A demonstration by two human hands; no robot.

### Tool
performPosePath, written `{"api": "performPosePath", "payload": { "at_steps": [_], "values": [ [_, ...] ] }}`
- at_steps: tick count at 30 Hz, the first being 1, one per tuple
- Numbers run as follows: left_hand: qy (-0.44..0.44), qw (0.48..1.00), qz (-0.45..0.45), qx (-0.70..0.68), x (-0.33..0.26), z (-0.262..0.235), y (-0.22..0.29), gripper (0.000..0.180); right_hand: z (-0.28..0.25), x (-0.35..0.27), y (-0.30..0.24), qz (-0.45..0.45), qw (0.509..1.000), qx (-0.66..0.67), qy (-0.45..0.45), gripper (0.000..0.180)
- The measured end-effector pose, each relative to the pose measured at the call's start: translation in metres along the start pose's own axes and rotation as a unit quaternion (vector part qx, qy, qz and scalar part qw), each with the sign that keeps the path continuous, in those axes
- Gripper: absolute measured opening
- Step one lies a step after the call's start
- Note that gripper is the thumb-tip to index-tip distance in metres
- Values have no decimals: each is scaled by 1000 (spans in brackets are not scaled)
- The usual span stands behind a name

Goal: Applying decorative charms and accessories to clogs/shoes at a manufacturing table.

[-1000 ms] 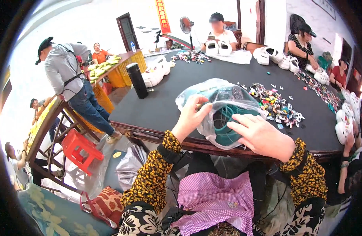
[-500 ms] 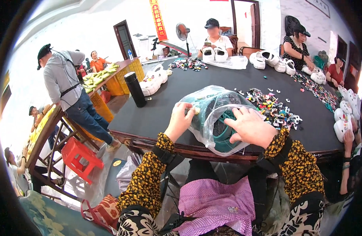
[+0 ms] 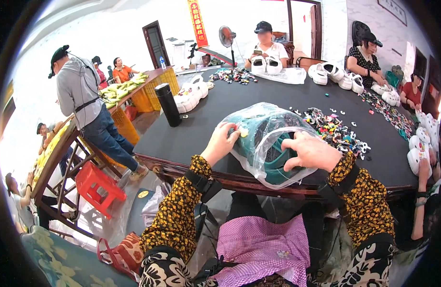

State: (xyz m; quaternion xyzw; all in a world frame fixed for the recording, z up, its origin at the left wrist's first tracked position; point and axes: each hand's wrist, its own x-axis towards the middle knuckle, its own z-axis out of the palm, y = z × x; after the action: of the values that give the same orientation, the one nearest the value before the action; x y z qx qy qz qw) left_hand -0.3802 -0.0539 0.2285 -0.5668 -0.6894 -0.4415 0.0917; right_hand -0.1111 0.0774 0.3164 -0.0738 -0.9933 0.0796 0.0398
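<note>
A clear plastic bag (image 3: 266, 111) rests at the table's near edge, its mouth gaping toward me. Inside sit green shoes (image 3: 274, 165) that look like clogs, with a strap showing at the opening. My left hand (image 3: 220, 145) is closed on the bag's left side, fingertips beside a small pale yellow piece (image 3: 243, 132). Curled over the right side of the mouth, my right hand (image 3: 316, 152) grips the bag, its thumb and fingertips close to the shoes. Just beyond lies a pile of small colourful shoe charms (image 3: 333, 126).
A black bottle (image 3: 168, 105) stands at the table's left, near white clogs (image 3: 192, 95). More white clogs (image 3: 333, 71) line the far side, where people sit. A person (image 3: 84, 91) stands left, near a red stool (image 3: 98, 186). Another charm pile (image 3: 388, 112) runs along the right.
My right hand's thumb and fingers have shifted slightly at the bag's mouth. The left hand stays at the bag's side. The view has tilted a little; the person standing left has become more upright.
</note>
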Motion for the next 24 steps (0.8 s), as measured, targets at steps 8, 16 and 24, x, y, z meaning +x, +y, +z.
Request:
{"api": "performPosePath", "payload": {
  "at_steps": [8, 16, 24],
  "values": [
    [-40, 992, -82, -89, 3, -18, -11, 34, 6, -20, 6, -62, 987, 89, 121, 40],
    [-119, 989, -67, -56, 12, -10, 9, 41, -22, -74, -1, -121, 983, 118, 71, 38],
    [-317, 934, -91, -137, 18, 3, 33, 57, -12, -127, -30, -167, 980, -103, 44, 35]
  ]
}}
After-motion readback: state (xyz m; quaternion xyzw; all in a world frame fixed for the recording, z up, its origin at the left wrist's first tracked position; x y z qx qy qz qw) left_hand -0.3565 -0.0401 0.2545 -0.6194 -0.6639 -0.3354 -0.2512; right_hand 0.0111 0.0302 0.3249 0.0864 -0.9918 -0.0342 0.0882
